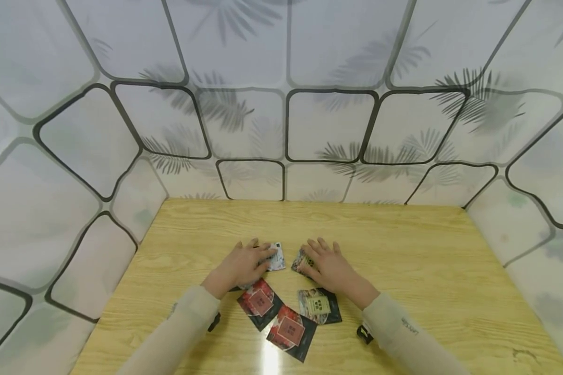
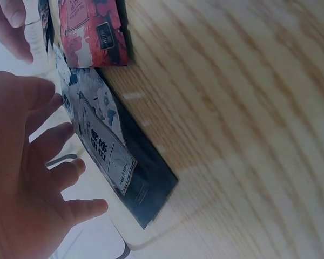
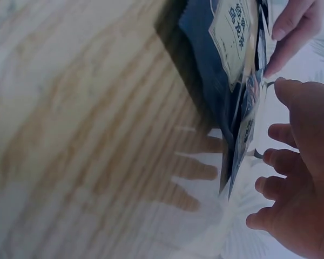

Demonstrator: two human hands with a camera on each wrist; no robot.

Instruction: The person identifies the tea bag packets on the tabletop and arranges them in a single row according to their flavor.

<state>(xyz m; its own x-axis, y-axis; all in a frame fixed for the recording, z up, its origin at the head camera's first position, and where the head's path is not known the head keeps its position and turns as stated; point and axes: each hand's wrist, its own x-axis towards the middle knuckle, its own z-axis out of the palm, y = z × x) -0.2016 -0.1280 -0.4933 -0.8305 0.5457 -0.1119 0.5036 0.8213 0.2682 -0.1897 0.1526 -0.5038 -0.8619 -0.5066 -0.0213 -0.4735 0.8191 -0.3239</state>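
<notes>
Flat printed sachets lie on a wooden table. In the head view, my left hand [image 1: 244, 264] is over a white-and-blue sachet [image 1: 277, 259], fingers spread. That blue-and-white sachet [image 2: 100, 135] shows beside the loosely bent fingers in the left wrist view. My right hand [image 1: 329, 265] covers part of a dark sachet with a yellow label [image 1: 297, 263], its fingers extended. In the right wrist view the right hand [image 3: 308, 162] has spread fingers beside a thin sachet [image 3: 244, 132], pinching nothing. Whether either palm touches a sachet cannot be told.
Nearer me lie two red-and-black sachets, an upper one [image 1: 258, 303] and a lower one [image 1: 292, 333], and another yellow-labelled sachet [image 1: 320, 306]. A dark edge shows under the left wrist. The table [image 1: 403, 239] meets a patterned white curtain [image 1: 328, 125] behind and at the sides.
</notes>
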